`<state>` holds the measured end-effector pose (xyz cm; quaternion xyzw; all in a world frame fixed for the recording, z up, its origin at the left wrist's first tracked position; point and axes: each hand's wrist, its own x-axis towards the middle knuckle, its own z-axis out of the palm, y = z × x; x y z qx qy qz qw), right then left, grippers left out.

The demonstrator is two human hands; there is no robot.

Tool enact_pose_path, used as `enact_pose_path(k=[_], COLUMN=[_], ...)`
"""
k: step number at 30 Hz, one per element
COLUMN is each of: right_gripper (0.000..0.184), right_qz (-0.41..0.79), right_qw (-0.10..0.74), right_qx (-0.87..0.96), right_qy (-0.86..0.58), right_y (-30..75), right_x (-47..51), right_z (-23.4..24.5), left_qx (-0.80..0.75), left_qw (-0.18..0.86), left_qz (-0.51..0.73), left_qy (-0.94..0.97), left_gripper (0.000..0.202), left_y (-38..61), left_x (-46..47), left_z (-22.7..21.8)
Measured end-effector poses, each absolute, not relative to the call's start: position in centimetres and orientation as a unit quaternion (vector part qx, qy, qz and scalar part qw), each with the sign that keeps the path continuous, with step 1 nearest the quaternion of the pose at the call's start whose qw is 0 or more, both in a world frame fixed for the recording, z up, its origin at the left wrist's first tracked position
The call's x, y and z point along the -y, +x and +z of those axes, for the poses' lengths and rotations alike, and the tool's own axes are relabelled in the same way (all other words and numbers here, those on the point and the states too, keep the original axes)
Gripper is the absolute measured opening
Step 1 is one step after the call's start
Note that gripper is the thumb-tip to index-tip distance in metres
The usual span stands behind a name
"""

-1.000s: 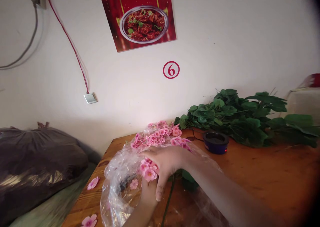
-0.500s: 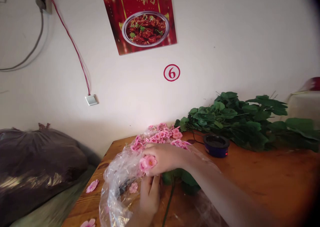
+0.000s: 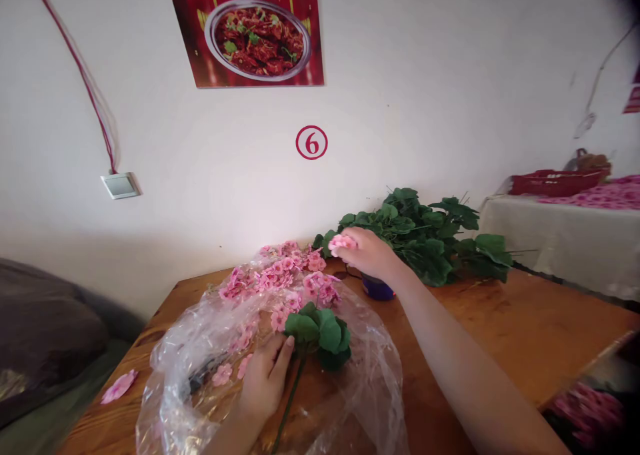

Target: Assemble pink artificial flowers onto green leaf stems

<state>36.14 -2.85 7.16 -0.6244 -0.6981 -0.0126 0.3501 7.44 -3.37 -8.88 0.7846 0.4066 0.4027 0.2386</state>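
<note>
The right hand (image 3: 373, 253) holds a pink blossom (image 3: 343, 243) in a narrow pinch, above a blue pot (image 3: 377, 289) near the back edge of a wooden table (image 3: 505, 328); a green leaf sprig (image 3: 325, 328) lies just beside the left hand (image 3: 267, 376), whose grip cannot be told.

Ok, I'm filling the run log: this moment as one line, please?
left hand: at leafy stem, grip unclear | right hand: pinching pink blossom near blue pot | on table: clear plastic, pink flowers
</note>
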Motion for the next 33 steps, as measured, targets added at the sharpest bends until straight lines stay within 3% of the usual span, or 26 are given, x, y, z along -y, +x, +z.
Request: enact_pose_path(k=[3,10,16,33], right_gripper=[0.034,0.04,0.048,0.053], right_qz=[-0.01,0.0,0.002,0.025], right_qw=[0.259,0.187,0.157,0.134], right_qx=[0.615,0.561,0.555,0.541], right_qy=[-0.745,-0.806,-0.817,-0.83], right_y=[40.6,44.3,44.0,43.9], right_x=[1.1,-3.2,-5.1,-6.1], right_z=[5.8,3.4,1.2,-0.4], left_qx=[-0.404,-0.437,-0.452,-0.448], left_qw=[0.255,0.296,0.375,0.397], left_qz=[0.387,0.374,0.369,0.355], left_qy=[0.789,0.763,0.721,0.718], left_gripper=[0.038,0.046,0.05,0.049], left_y=[7.6,7.6,7.7,7.9], left_x=[3.4,2.8,2.3,2.4], left_z=[-8.6,-9.1,-10.1,-9.5])
